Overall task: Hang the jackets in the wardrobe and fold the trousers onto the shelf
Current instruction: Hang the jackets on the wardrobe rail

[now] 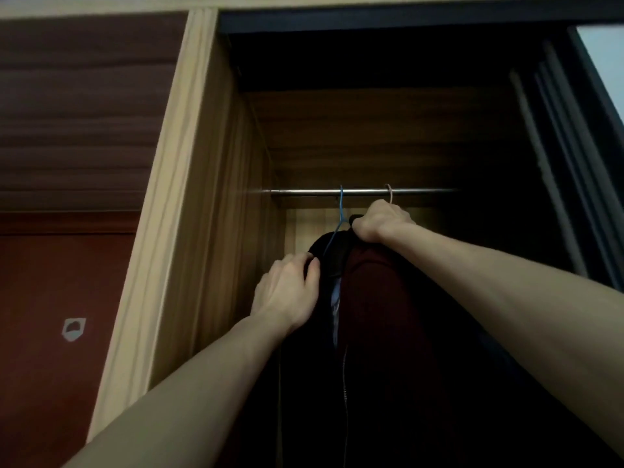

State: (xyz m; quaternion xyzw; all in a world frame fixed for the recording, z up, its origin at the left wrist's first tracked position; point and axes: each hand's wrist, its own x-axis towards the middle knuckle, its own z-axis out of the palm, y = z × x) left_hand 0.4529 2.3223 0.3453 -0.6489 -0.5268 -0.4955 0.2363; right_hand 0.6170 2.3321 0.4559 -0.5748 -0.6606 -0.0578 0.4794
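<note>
Both jackets hang off the rail (361, 191) near its left end inside the wardrobe (216, 231). The right hand (380, 220) is clenched round the pale hanger (390, 194) neck, probably seating the maroon jacket (381, 315). The left hand (287, 292) pinches the black jacket (329, 255) on the blue hanger (341, 211), holding it aside for room I guess.

Pale hanger (390, 194) behind right hand (380, 220)

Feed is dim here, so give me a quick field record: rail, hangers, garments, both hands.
rail: metal rail across the wardrobe
hangers: blue hanger and pale hanger hooked on it
garments: black jacket on the blue one, dark red garment beside it
left hand: grip on the black jacket's shoulder
right hand: grip under the pale hook
</note>
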